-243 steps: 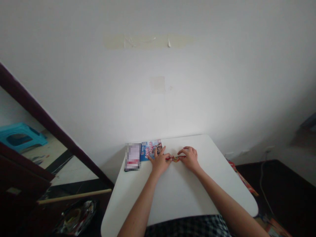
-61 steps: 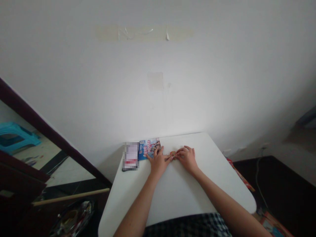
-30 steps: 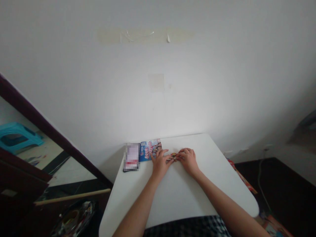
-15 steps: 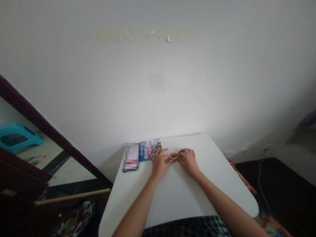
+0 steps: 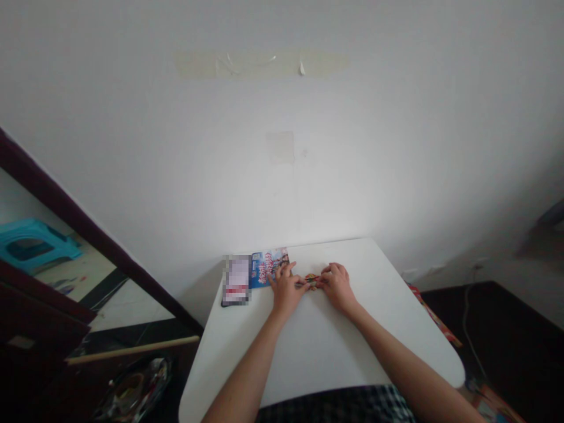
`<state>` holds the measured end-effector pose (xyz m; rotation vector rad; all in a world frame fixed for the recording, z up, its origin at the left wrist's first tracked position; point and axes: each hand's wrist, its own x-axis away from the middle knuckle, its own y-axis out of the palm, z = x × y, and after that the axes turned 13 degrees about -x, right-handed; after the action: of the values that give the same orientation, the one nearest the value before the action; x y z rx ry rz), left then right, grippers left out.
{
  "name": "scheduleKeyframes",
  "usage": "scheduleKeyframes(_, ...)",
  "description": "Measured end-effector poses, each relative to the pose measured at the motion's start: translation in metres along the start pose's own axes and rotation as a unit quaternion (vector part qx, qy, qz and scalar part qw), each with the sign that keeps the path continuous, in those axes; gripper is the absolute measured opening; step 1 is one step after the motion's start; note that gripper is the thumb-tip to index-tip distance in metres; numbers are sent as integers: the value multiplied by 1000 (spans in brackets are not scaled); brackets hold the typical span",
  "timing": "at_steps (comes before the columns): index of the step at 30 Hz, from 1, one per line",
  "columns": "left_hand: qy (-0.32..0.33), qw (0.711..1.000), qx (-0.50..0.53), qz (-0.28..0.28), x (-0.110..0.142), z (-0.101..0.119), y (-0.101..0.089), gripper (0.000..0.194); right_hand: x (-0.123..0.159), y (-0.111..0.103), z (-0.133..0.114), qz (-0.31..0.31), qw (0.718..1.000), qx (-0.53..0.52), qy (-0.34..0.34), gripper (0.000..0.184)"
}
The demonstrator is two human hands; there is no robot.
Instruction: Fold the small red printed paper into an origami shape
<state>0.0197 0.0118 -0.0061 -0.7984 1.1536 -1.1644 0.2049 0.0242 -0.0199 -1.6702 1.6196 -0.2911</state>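
Observation:
A small red and orange folded paper piece (image 5: 311,279) lies on the white table (image 5: 317,346) near its far edge. My left hand (image 5: 285,288) presses on its left end with fingertips pinched on it. Curled fingers of my right hand (image 5: 337,284) pinch its right end. Most of the piece is hidden between the two hands.
A blue printed booklet (image 5: 267,265) lies just left of my left hand, with a blurred dark-edged phone (image 5: 237,280) beside it. A white wall rises behind the table. A blue plastic stool (image 5: 30,249) stands far left, a wooden stick (image 5: 132,350) below it.
The hands have stayed together on the small paper piece, with only slight shifts of the fingers. Eight seconds ago the piece showed longer and redder between them.

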Motion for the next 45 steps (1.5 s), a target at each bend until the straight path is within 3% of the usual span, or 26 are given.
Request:
scheduleKeyframes(5, 8, 1000, -3, 21, 2, 3, -2, 29, -1, 1, 3, -3, 1000, 22, 11, 8)
scheduleKeyframes(12, 5, 1000, -26, 2, 2, 4, 0, 16, 1, 1, 2, -5, 999, 32, 0, 15)
scheduleKeyframes(29, -11, 998, -37, -46, -5, 5, -7, 20, -1, 1, -7, 2, 999, 34, 30, 21)
scheduleKeyframes(45, -6, 998, -41, -42, -6, 5, -6, 18, -4, 0, -22, -11, 995, 85, 52, 22)
